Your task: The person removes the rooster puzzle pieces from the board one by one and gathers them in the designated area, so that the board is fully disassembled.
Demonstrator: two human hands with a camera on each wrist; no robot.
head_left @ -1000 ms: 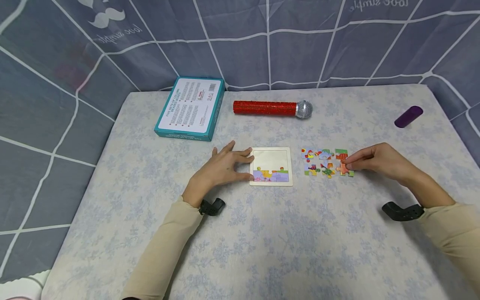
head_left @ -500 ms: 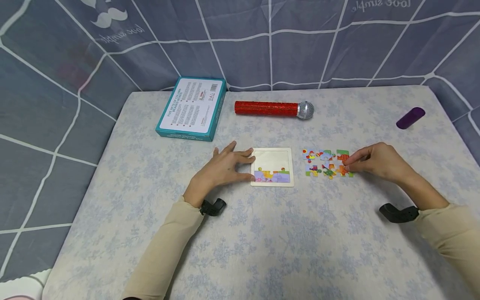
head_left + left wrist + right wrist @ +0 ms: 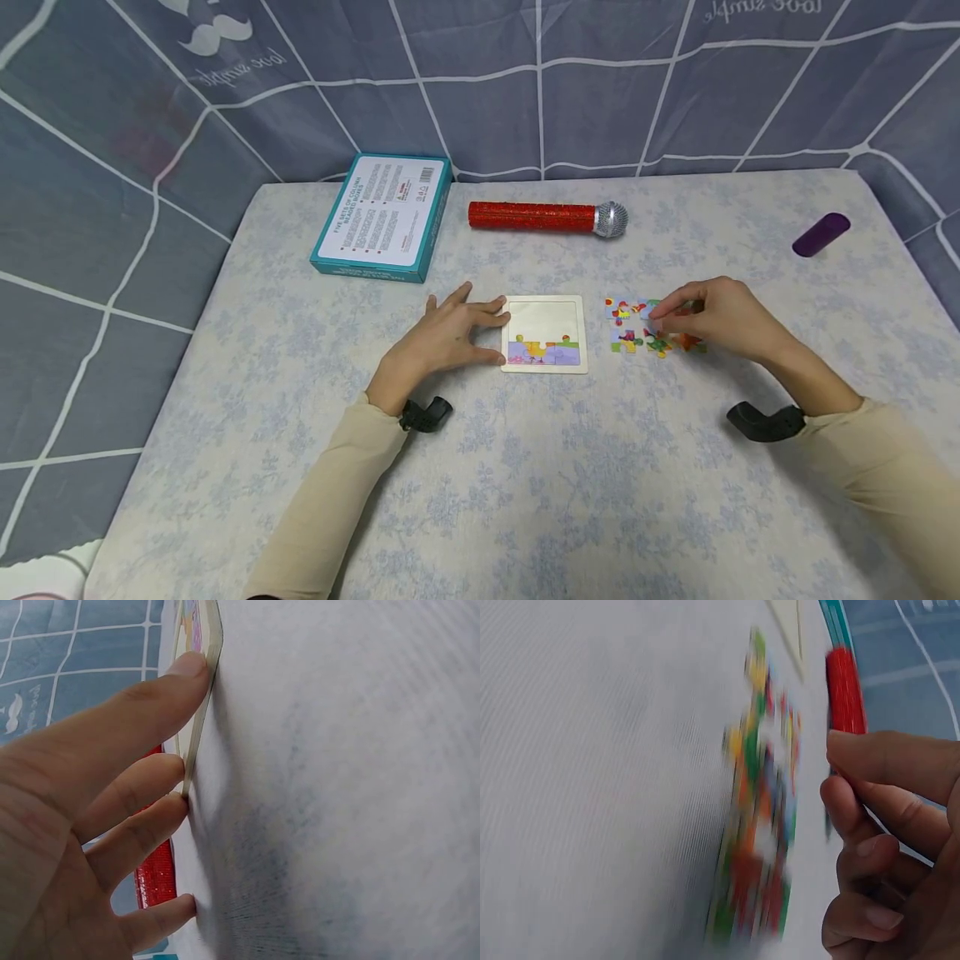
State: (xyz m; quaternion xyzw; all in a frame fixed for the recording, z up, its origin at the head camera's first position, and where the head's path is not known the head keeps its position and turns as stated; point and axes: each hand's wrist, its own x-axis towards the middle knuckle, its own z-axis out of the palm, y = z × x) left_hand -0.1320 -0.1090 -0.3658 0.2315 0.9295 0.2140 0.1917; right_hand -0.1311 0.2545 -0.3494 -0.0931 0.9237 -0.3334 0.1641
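Note:
A square puzzle board with a pale wooden rim lies on the table, fitted pieces along its bottom row. My left hand is at its left side; the thumb and fingertips touch the rim, and in the left wrist view the thumb rests over the edge. To the right lie several loose, colourful puzzle pieces. My right hand hovers over them, thumb and forefinger slightly apart, covering some. In the right wrist view its fingers are loosely bent with no piece visible between them; the pieces below are blurred.
A teal and white box lies at the back left. A red toy microphone with a silver head lies behind the puzzle. At the far right lies a purple cylinder. A grey gridded curtain hangs behind the table.
My right hand has moved left from the orange piece at the right end of the loose pieces to above the middle ones. My left hand stays at the board.

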